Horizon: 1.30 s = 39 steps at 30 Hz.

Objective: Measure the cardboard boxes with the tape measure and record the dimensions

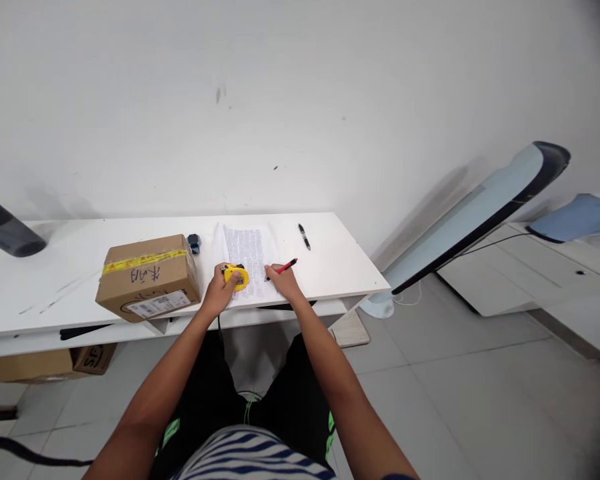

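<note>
My left hand [220,291] is closed round a yellow tape measure [241,279], held over the lower left part of a sheet of paper [245,245]. Dense lines of writing cover the sheet, which lies on the white desk [325,280]. A red pen [286,266] with a dark end sits in the grip of my right hand [283,280], its tip at the lower right of the paper. Fine detail of the writing is too small to read.
A taped cardboard box [147,275] stands left of the paper, with a dark watch [194,243] beside it. Right of the paper lies a black pen [305,237]. A dark bottle [10,227] is at far left. Another carton [40,365] sits below the desk.
</note>
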{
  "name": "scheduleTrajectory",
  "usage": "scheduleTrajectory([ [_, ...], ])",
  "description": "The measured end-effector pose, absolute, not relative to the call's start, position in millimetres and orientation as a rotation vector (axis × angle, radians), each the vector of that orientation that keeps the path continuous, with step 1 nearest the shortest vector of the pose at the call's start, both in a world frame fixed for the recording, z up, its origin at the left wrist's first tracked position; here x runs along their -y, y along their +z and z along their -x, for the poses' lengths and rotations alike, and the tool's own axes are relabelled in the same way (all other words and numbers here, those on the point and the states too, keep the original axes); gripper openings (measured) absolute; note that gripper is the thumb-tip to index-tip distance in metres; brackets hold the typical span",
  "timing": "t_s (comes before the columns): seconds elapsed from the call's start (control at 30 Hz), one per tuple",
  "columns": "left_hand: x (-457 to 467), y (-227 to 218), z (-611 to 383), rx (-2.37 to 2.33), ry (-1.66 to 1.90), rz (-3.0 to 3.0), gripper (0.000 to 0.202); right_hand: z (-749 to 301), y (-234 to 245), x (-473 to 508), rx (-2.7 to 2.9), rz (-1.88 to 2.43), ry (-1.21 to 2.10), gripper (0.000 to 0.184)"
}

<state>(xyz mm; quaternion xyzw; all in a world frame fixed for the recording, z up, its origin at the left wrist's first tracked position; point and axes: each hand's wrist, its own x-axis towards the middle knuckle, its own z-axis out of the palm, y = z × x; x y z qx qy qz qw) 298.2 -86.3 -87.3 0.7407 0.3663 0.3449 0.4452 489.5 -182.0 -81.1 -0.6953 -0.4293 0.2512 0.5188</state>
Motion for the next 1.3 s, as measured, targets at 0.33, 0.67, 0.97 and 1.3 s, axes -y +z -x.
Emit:
scheduleTrajectory([
  [0.33, 86.4, -89.4, -299.0, -0.912, 0.868, -1.810, 0.053, -487.6, -81.5, 182.4, 1.008, 1.651, 0.601, 0.036],
  [0.67, 83.9, -93.1, -300.2, -0.905, 0.889, -1.791, 0.050, -489.2, -84.1, 182.3, 1.017, 1.629, 0.603, 0.036],
  [0.97, 84.6, -90.0, -297.6, -0.919, 0.868, -1.854, 0.049, -487.9, -87.0, 181.8, 1.014, 1.653, 0.550, 0.038],
  [1.3, 86.2, -89.3, -298.9, -0.909, 0.863, -1.817, 0.051, -487.5, -88.3, 183.5, 1.013, 1.639, 0.545, 0.038],
])
